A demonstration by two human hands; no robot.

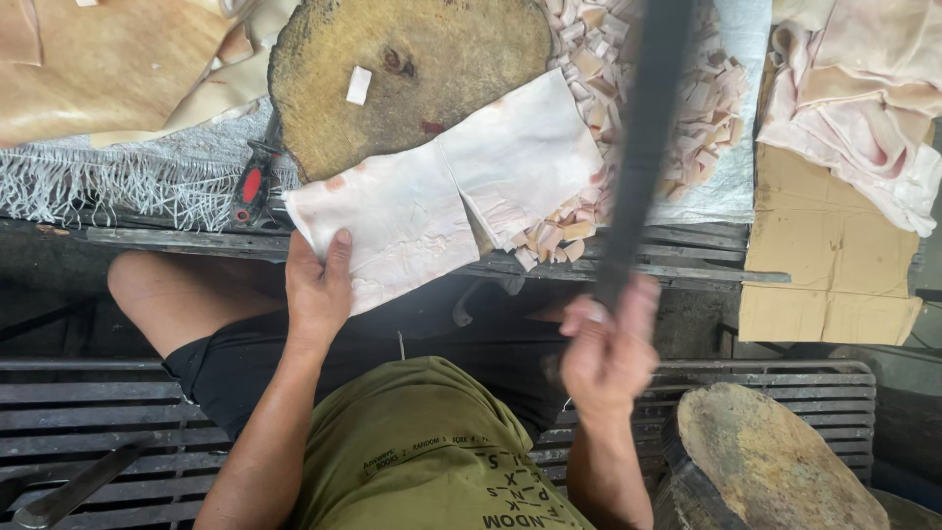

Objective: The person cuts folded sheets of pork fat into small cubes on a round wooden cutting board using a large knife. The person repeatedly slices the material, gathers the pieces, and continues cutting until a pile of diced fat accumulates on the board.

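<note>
left hand (316, 285) pinned near-left edge of pale flat pork-skin sheet (442, 191) on round wooden block (412, 69); right hand (606, 345) clenched blurred dark cleaver (643, 137), raised right of sheet.

A: Even daylight is seen, soft shadows under the bench; no glare is noted.
B: Motion blur is shown on the right hand (608, 348) and dark blade (643, 137); the rest is kept sharp.

I see a pile of small cut pieces (687, 108), brown cardboard (824, 245), and a red-handled tool (250, 186).
</note>
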